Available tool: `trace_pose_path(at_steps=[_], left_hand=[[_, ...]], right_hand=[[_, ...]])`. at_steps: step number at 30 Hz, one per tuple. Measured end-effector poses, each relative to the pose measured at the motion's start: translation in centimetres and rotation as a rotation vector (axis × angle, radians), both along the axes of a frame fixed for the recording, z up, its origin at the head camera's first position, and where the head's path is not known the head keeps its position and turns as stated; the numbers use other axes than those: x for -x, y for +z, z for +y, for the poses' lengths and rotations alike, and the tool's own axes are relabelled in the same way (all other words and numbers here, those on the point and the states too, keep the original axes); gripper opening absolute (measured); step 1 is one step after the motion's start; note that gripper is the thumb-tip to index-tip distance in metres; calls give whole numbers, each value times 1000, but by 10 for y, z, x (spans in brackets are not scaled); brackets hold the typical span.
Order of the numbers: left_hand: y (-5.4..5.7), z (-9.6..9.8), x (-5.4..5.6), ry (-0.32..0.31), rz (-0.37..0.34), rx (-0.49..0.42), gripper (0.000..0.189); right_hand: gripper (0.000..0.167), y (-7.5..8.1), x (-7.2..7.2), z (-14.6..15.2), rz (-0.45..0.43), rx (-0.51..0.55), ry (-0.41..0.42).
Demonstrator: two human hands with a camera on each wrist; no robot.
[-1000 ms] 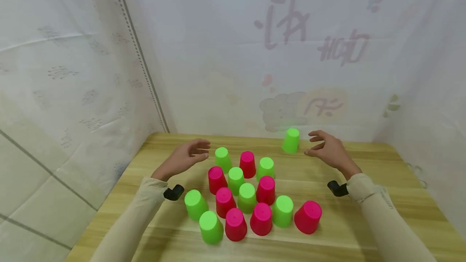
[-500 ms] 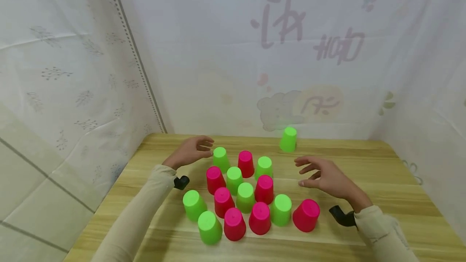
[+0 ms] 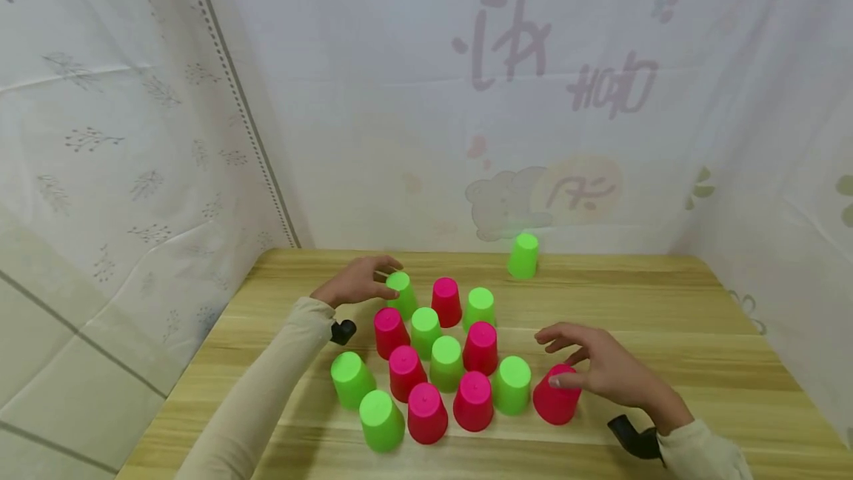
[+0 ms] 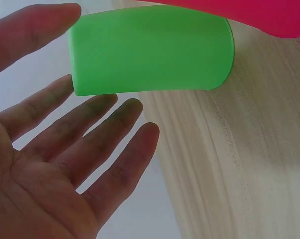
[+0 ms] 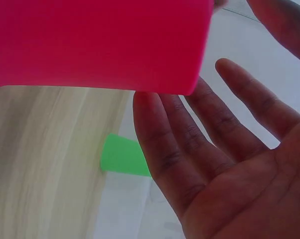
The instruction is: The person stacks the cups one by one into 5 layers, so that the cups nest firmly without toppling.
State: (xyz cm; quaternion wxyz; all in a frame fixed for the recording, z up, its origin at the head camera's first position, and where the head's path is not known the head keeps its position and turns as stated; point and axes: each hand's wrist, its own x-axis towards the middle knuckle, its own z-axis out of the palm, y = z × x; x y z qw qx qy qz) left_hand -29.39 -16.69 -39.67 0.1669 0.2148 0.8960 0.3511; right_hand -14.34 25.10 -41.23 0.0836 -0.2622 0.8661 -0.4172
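Observation:
My left hand (image 3: 358, 282) is at the back-left green cup (image 3: 401, 302), which stands upside down on the table. In the left wrist view its thumb and spread fingers lie around the base end of this green cup (image 4: 150, 55), not curled round it. Over the front-right pink cup (image 3: 554, 400) reaches my right hand (image 3: 603, 369), its thumb overlapping the cup's top in the head view. The right wrist view has the pink cup (image 5: 90, 45) close above loosely extended fingers (image 5: 162, 144); part of that cup is out of frame.
Several more upturned cups are grouped between the hands, among them a green cup (image 3: 446, 364) and a pink cup (image 3: 474, 402). A lone green cup (image 3: 523, 256) stands near the back edge of the wooden table (image 3: 633, 295). White printed curtains (image 3: 373, 117) hang behind.
My right hand has come from beside the lone green cup at the back down to the front-right pink cup. My left hand has moved right to the back-left green cup. The cups stay put.

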Motion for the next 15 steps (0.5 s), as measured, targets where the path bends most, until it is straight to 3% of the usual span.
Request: trace_pose_path(at_steps=[5, 15], left_hand=[[1, 4, 3, -20, 0, 4, 49], [1, 11, 7, -28, 27, 44, 45]], right_hand=[[48, -4, -6, 5, -44, -23, -39], [50, -10, -16, 13, -81, 3, -30]])
